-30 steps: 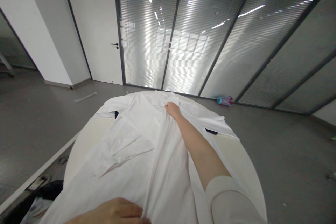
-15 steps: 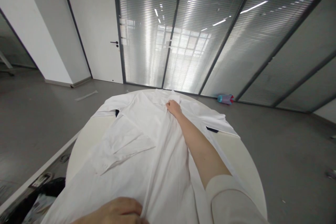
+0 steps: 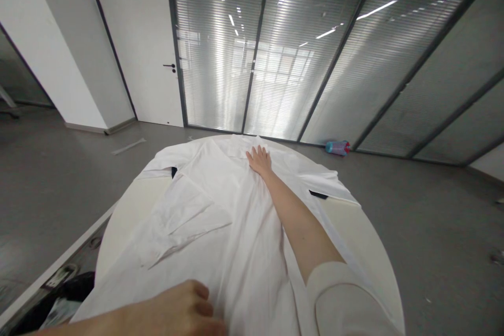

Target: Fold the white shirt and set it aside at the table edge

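Note:
A white shirt (image 3: 220,205) lies spread over a round white table (image 3: 356,239), collar at the far end. My right hand (image 3: 260,159) rests flat on the shirt near the collar, fingers stretched out and apart, arm reaching across the cloth. My left hand (image 3: 185,307) lies on the near part of the shirt at the bottom edge of the view, fingers curled against the cloth; whether it pinches the fabric is hidden. A folded sleeve (image 3: 185,215) lies on the shirt's left half.
A glass wall with blinds (image 3: 315,52) and a white door (image 3: 137,37) stand beyond the table. A small blue and red object (image 3: 337,147) lies on the grey floor by the glass. Dark bags (image 3: 59,299) sit under a table edge at lower left.
My right hand has opened from a pinch on the fabric near the collar to lying flat. My left hand has shifted slightly forward on the near part of the shirt.

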